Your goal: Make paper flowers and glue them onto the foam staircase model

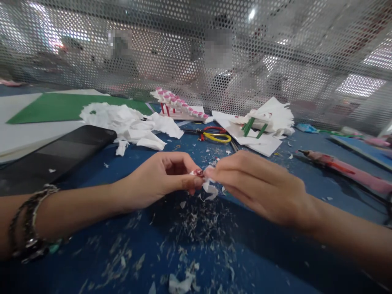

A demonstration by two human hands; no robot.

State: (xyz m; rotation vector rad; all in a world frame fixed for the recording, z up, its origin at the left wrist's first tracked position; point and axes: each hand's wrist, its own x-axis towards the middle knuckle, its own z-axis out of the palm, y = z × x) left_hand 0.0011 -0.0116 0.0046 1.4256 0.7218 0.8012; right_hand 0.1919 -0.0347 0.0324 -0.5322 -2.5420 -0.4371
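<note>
small piece (199, 173): red-and-white | table (122, 163): dark blue | scissor handles (221, 141): red, yellow | sheet (61, 108): green | screen (171, 45): grey, hole-dotted

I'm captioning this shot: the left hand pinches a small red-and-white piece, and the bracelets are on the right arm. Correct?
One slip: the head view shows the bracelets on the left arm, not the right. The left hand does pinch the small red-and-white piece.

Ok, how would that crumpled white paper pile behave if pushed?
The white paper pile looks thin and creased, so it's probably light and floppy. Its loose, overlapping pieces suggest it may spread apart rather than slide as one.
</note>
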